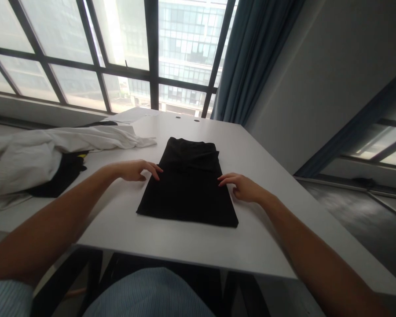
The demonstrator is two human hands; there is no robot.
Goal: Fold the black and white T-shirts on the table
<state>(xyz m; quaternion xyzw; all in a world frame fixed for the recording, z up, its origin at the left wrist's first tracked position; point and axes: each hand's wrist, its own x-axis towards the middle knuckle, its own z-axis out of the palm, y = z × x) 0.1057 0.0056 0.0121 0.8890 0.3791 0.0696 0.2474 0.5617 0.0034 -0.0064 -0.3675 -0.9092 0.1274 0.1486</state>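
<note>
Striped light-blue clothing is filling the near edge of the head view, and from either side forearms are slanting inward, left hand and right hand arching palm-down, fingers loosely apart, tips resting at opposite side edges of the folded black garment. It's lying flat on the white table, long axis running away from the wearer, rumpled end pointing towards the window.

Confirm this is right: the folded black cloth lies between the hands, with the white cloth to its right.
Wrong side: the head view shows the white cloth to the left of the folded black cloth, which does lie between the left hand and right hand.
</note>
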